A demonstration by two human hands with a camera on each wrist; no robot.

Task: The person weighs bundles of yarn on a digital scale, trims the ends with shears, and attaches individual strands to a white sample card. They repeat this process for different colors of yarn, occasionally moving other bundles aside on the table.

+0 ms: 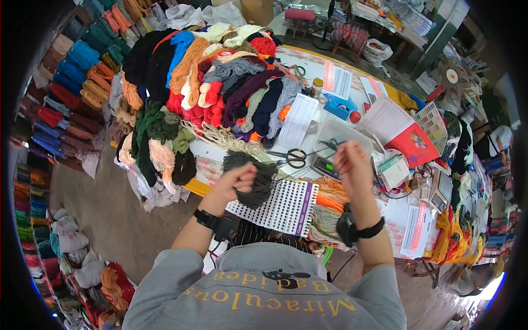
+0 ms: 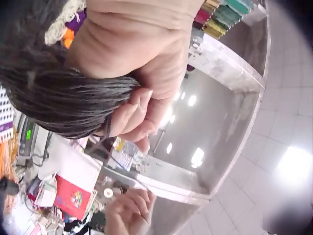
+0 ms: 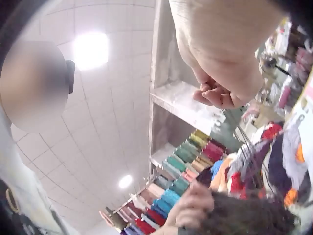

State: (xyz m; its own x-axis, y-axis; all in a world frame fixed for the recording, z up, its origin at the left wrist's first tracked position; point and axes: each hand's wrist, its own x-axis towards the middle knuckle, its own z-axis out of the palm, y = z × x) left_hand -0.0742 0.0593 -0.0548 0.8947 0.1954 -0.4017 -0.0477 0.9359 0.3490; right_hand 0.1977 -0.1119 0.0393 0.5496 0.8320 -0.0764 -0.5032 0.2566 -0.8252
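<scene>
Left fingers (image 2: 126, 117) grip a dark yarn skein (image 2: 63, 100); right fingers (image 3: 215, 98) pinch its outstretched strands (image 3: 245, 139).

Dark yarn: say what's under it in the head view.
The dotted card runs beneath the dark yarn in the left hand; whatever else the yarn covers cannot be seen.

A yellow-edged table (image 1: 209, 168) with a white, pink-blotched top carries a big heap of many-coloured yarn skeins (image 1: 242, 82), black-handled scissors (image 1: 296, 158), a digital scale (image 1: 325, 167), a blue container (image 1: 340, 107), a printed sheet (image 1: 298, 120), a red booklet (image 1: 411, 146) and orange yarn (image 1: 331, 193).
</scene>
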